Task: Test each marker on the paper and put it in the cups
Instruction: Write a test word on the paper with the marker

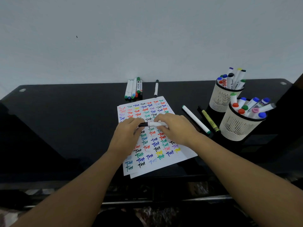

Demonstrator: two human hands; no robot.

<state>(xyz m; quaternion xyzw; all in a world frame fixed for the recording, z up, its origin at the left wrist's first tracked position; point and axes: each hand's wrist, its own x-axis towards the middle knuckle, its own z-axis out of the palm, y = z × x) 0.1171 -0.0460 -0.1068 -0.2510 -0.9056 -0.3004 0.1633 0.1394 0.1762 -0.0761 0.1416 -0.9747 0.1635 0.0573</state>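
Head view: on the black table (65,122) lies the paper (152,145), covered with rows of the word "Test" in many colours. Over its middle both hands hold one marker (153,124) level. The left hand (126,136) pinches its black cap end; the fingers of the right hand (175,128) curl round the white barrel.

At the far edge lie a bunch of markers (133,88) and, just right of it, a single black-capped one (156,88). Right of the paper lie a green marker (196,119) and a yellow pen (210,121), side by side. Far right stand two slotted cups, the far cup (220,99) and the near cup (237,126), both full of markers.

The hands hide the paper's middle rows and the marker's right end. Whether the cap is seated or parted cannot be told.
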